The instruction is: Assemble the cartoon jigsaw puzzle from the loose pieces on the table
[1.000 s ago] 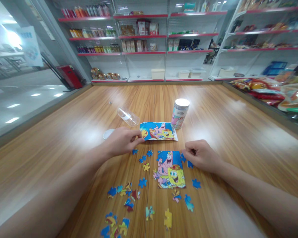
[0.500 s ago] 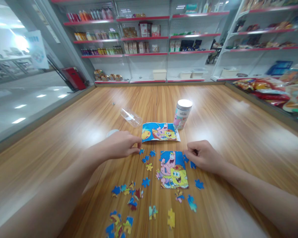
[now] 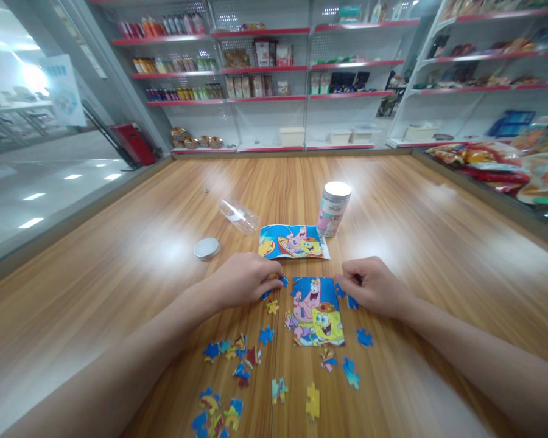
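A partly joined cartoon jigsaw point(image 3: 317, 311) lies on the wooden table point(image 3: 415, 243) in front of me. My left hand point(image 3: 249, 281) rests just left of its top edge, fingers curled and pinching a small blue piece point(image 3: 283, 281). My right hand point(image 3: 369, 286) sits at the jigsaw's upper right corner with fingers curled over blue pieces point(image 3: 351, 302); what it holds is hidden. Several loose pieces point(image 3: 242, 362) are scattered below and to the left. A printed reference picture point(image 3: 292, 242) lies just beyond the jigsaw.
A round tin with a white lid point(image 3: 333, 208) stands behind the picture. A clear plastic tube point(image 3: 238, 215) lies on its side and a round lid point(image 3: 206, 248) lies flat to the left. Store shelves point(image 3: 265, 79) line the back, snack bags point(image 3: 493, 164) the right.
My left hand has moved right and nearer, from beside the reference picture to the jigsaw's top left edge, uncovering the round lid. My right hand has stayed in place.
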